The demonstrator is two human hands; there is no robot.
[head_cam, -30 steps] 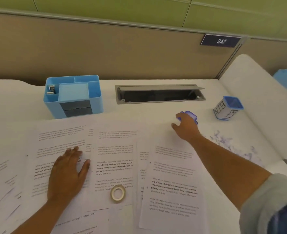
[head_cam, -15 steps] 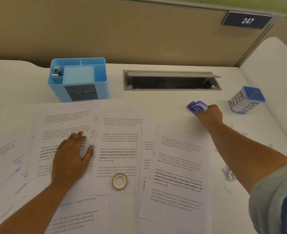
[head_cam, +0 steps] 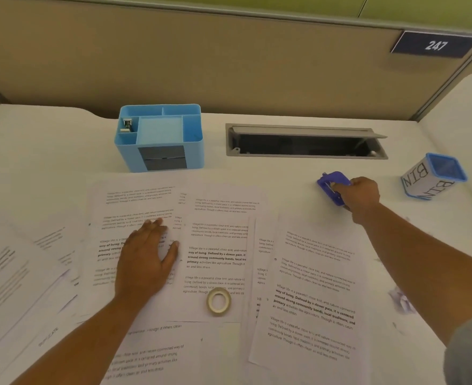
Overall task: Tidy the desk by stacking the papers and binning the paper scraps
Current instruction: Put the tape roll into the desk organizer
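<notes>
Clearing before stacking: the right hand (head_cam: 364, 196) grips the purple tool (head_cam: 331, 181), far right; the left hand (head_cam: 145, 259) lies flat on the papers (head_cam: 218, 237). Next, probably, set it aside.

The right hand (head_cam: 361, 197) no longer lies over the purple tool (head_cam: 330, 184) - it now grips the tool's right end, leaving most of its body showing.

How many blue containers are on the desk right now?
2. A desk organizer stands at the back, behind the papers; a small bin marked BIN sits far right, past the right hand gripping a purple tool. Others may lie outside view.
</notes>
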